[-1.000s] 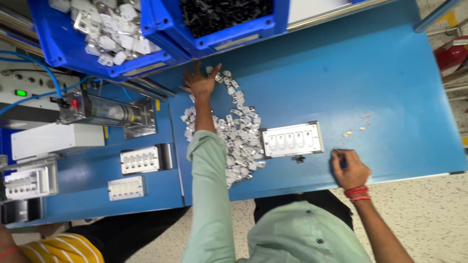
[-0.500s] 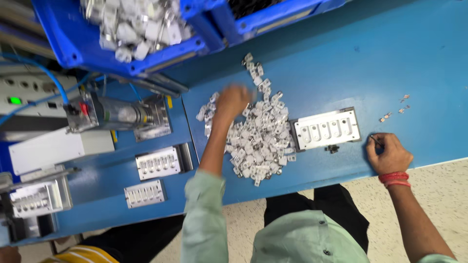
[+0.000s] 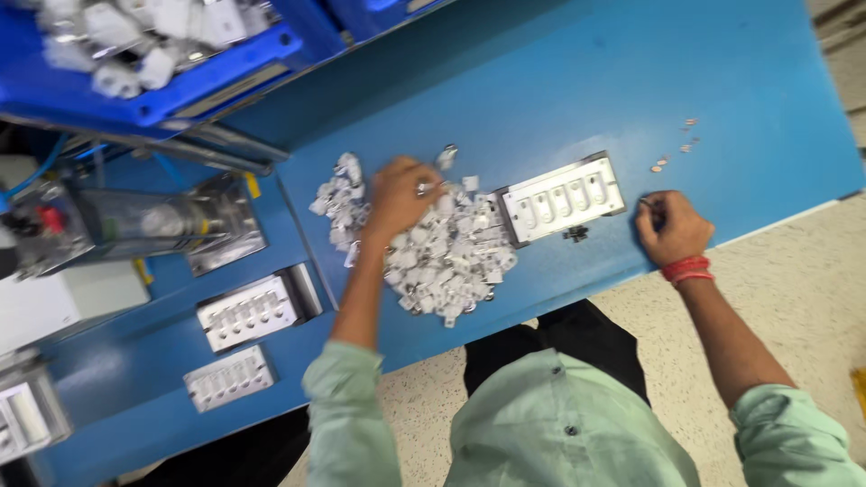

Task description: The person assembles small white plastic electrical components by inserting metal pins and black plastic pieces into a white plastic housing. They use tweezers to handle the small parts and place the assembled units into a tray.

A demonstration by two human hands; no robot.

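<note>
My left hand rests on a heap of small white plastic parts on the blue table, fingers curled over some pieces. A white slotted fixture tray lies just right of the heap. My right hand, with a red band at the wrist, is closed on the table's near edge right of the tray, pinching something small and dark. A small dark piece lies below the tray.
Blue bins with white parts stand at the back left. A clear-bodied press device and two more slotted trays sit on the left bench. Tiny metal bits lie far right.
My left hand has pulled back from the far end of the heap onto its middle. The right hand stays closed near the tray. The view has shifted closer.
</note>
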